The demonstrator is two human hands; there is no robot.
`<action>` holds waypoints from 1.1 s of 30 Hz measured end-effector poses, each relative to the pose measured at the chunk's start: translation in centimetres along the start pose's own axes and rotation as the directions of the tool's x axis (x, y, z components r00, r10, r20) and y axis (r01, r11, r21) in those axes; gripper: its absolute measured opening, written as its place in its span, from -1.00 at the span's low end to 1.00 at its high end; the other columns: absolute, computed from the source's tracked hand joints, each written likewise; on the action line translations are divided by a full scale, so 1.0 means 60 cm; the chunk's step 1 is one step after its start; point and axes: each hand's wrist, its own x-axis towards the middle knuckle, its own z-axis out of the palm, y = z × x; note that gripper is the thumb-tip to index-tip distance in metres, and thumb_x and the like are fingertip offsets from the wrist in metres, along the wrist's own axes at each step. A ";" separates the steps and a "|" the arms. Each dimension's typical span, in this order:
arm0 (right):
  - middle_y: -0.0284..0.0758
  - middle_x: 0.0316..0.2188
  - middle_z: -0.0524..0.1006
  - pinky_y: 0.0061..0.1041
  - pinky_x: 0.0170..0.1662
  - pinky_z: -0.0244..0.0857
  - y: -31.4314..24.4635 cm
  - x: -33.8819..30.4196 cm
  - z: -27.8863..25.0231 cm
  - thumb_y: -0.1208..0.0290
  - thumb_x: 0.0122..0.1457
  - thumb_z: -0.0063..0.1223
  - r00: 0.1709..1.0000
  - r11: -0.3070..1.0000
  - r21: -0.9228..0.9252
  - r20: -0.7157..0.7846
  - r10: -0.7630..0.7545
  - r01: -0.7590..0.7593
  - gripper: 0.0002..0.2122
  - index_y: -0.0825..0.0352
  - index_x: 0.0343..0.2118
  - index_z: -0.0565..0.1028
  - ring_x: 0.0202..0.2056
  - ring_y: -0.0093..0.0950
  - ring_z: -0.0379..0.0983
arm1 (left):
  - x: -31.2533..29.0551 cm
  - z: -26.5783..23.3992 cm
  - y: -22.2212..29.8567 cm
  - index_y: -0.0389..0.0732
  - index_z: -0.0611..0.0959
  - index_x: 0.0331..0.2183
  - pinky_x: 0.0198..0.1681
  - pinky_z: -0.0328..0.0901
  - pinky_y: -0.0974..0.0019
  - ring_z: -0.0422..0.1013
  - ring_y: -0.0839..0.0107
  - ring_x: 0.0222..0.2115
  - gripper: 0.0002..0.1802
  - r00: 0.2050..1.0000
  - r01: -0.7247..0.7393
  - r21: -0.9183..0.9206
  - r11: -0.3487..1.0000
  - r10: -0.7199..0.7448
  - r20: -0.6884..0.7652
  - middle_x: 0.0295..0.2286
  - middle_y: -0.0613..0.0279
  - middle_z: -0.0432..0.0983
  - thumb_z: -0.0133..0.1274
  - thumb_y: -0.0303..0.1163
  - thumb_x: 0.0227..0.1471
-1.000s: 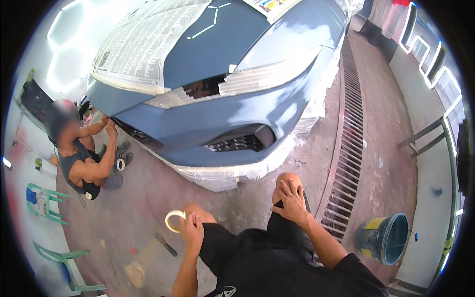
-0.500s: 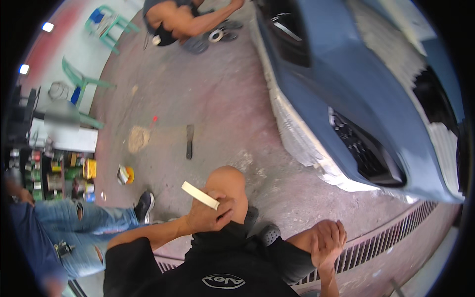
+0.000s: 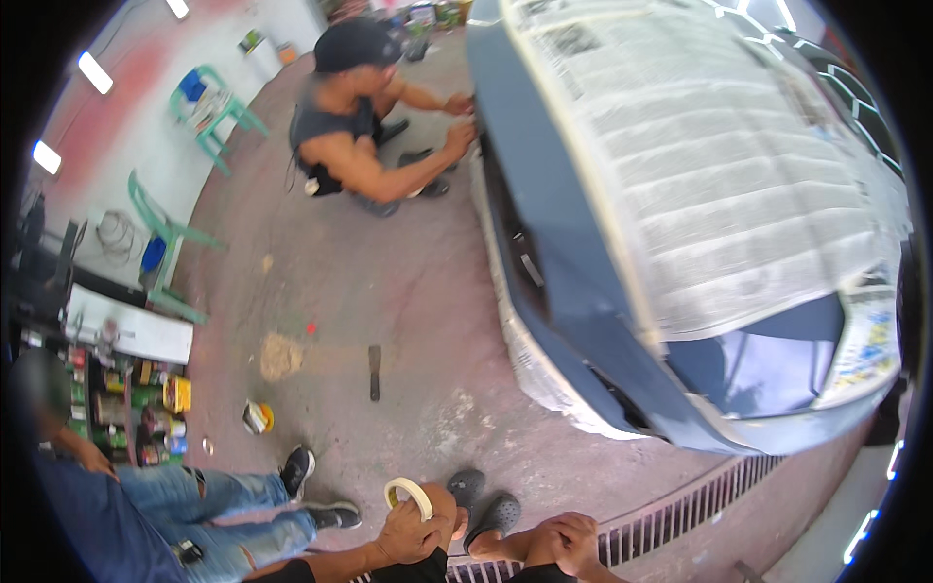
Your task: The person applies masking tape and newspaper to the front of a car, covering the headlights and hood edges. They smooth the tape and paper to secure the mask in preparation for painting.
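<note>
Floor room: the widest stretch of concrete floor (image 3: 398, 282) is ahead of me, between two green plastic chairs (image 3: 160, 238) at left and the masked lower edge of the blue-grey car (image 3: 546, 165) at right. One dark scraper (image 3: 374, 374) lies flat in that stretch. The grated floor drain (image 3: 685, 515) runs past my right knee, just beyond the car's near end. Tightest side is my left: a co-worker in ripped jeans (image 3: 209, 500) is there, shoes near my left hand.

Pose: my left hand (image 3: 410, 536) is low at my left knee, forearm in from the lower left, fingers pinched on the masking tape roll (image 3: 422, 499). The roll stands above the fist, hole visible, well apart from the car. My right hand (image 3: 575, 544) is at my right knee, fingers bent and bunched; can't tell whether the palm is spread or curled in.

Count: one tape roll in my grip, two dark clogs (image 3: 501, 518) by my knees, two chairs, one scraper, two co-workers. The second, crouched in a dark cap (image 3: 355, 45), has both hands at the car's far edge. Newspaper masking (image 3: 729, 214) covers much of the car's upper surface.
</note>
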 end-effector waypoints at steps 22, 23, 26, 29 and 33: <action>-0.01 -0.28 0.75 -0.15 -0.08 0.55 -0.072 -0.076 -0.324 0.13 0.37 0.08 0.901 0.927 0.081 0.277 0.333 -0.367 -0.60 0.43 -0.12 0.72 -0.17 -0.14 0.73 | -0.010 -0.054 0.416 -0.11 0.80 -0.07 0.09 0.46 -0.18 0.61 -0.19 -0.03 -0.66 0.733 0.671 -0.055 0.739 -0.651 0.200 -0.15 -0.20 0.70 -0.04 -0.34 0.33; 0.00 -0.30 0.74 -0.13 -0.09 0.55 -0.010 -0.113 -0.342 0.16 0.35 0.09 0.910 0.936 0.063 0.263 0.320 -0.347 -0.63 0.42 -0.15 0.72 -0.18 -0.06 0.72 | -0.039 -0.041 0.433 -0.10 0.80 -0.06 0.10 0.46 -0.16 0.61 -0.19 -0.03 -0.67 0.711 0.701 -0.075 0.709 -0.687 0.150 -0.15 -0.19 0.71 -0.03 -0.32 0.35; 0.09 -0.26 0.71 -0.03 -0.05 0.53 0.143 -0.212 -0.438 0.18 0.29 0.03 0.838 0.898 -0.417 0.533 0.113 0.144 -0.65 0.41 -0.25 0.70 -0.16 0.11 0.67 | -0.127 0.011 0.481 -0.09 0.80 -0.03 0.11 0.45 -0.11 0.61 -0.19 -0.02 -0.68 0.604 0.769 -0.289 0.570 -0.796 0.034 -0.13 -0.22 0.71 0.01 -0.29 0.36; 0.10 -0.25 0.70 0.01 -0.04 0.52 0.176 -0.310 -0.533 0.11 0.25 0.04 0.775 0.879 -0.442 0.486 0.404 -0.180 -0.61 0.40 -0.29 0.69 -0.15 0.12 0.66 | -0.215 0.052 0.532 -0.11 0.79 -0.01 0.12 0.44 -0.06 0.60 -0.18 0.02 -0.67 0.478 0.811 -0.406 0.420 -0.877 0.046 -0.10 -0.24 0.71 0.00 -0.29 0.37; 0.08 -0.25 0.71 -0.02 -0.07 0.52 0.200 -0.379 -0.558 0.07 0.25 0.04 0.763 0.859 -0.362 0.414 0.496 -0.363 -0.60 0.36 -0.33 0.70 -0.17 0.11 0.67 | -0.361 0.162 0.523 -0.18 0.80 -0.01 0.05 0.46 -0.01 0.63 -0.15 -0.01 -0.64 0.435 0.835 -0.424 0.351 -0.892 0.118 -0.12 -0.22 0.73 0.05 -0.25 0.34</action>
